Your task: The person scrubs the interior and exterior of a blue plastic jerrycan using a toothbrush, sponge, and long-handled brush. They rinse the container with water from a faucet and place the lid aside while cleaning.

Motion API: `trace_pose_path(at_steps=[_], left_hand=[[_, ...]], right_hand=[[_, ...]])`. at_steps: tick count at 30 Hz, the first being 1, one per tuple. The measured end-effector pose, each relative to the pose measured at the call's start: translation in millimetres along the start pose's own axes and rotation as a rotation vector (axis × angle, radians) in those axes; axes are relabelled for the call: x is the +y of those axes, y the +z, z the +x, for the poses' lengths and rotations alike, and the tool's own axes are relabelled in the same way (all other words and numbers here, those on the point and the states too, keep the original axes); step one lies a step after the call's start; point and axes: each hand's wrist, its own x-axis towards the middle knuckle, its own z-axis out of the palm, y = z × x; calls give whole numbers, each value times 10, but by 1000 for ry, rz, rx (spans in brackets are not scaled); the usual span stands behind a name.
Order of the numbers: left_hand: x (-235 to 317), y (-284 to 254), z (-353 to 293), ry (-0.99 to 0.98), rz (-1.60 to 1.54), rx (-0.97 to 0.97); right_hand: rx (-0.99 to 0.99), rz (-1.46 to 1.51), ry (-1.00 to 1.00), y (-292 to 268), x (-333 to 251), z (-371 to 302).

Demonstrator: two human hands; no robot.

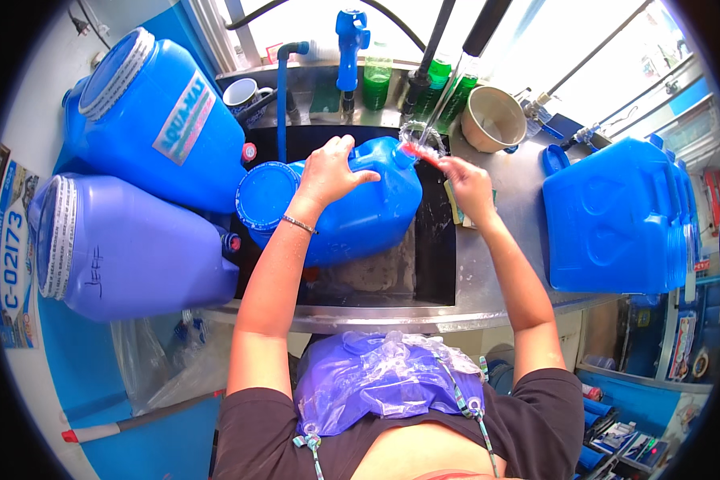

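Observation:
A blue water jug lies tilted on its side over the dark sink, its round blue lid toward the left and its narrow spout toward the upper right. My left hand grips the top of the jug near its handle, thumb stretched to the right. Closed around a slim red brush, my right hand holds it against the spout. The brush's head is blurred. Water splashes around the spout.
Two large containers, one blue and one purple, stand left of the sink. Another blue jug is on the right of the steel counter. Behind are a beige pot, green bottles, a mug and a blue tap.

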Motion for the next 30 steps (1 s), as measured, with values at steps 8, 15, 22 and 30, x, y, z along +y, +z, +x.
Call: trace_pose_path(at_steps=[8, 15, 22, 30], left_hand=[[-75, 7, -43, -92, -1, 72], [-72, -63, -86, -167, -8, 36], [-21, -13, -86, -67, -30, 28], [76, 44, -30, -82, 20, 27]], right_hand=[[111, -87, 19, 254, -11, -111], [62, -133, 164, 263, 56, -52], [31, 74, -23, 325, 104, -53], [149, 64, -43, 448, 186, -133]])
